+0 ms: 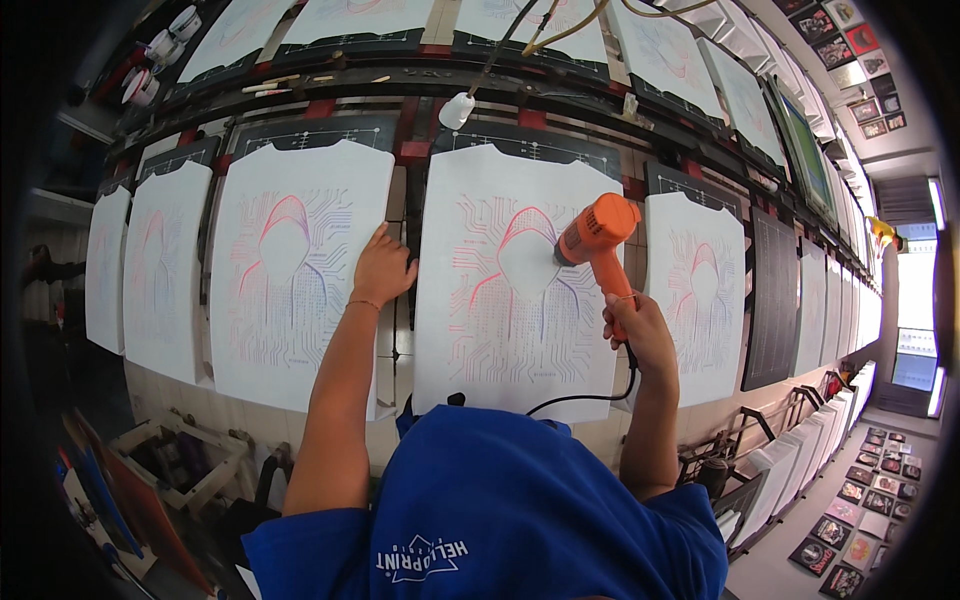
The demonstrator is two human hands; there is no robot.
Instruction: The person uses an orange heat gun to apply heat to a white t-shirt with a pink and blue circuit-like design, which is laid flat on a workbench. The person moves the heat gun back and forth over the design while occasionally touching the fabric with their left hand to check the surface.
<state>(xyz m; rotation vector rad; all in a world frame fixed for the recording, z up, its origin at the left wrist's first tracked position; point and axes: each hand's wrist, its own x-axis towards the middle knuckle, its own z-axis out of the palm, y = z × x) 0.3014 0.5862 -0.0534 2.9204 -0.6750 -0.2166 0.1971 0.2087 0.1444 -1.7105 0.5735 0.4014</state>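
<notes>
Blue T-shirt [520, 490] of the wearer lies nearest the camera; beyond it, right hand [640, 335] is closed round the handle of an orange heat gun [600, 228], dark nozzle angled down-left over the hooded-figure print [522, 285] on the middle white shirt [450, 340], black cord [590, 398] curving below. Left hand [383, 264] is open, fingers partly extended, at the right edge of the neighbouring white shirt [240, 300]; pressure on cloth cannot be told.

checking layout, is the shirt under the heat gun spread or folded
Spread: the white shirt lies flat on its board, print showing.
</notes>
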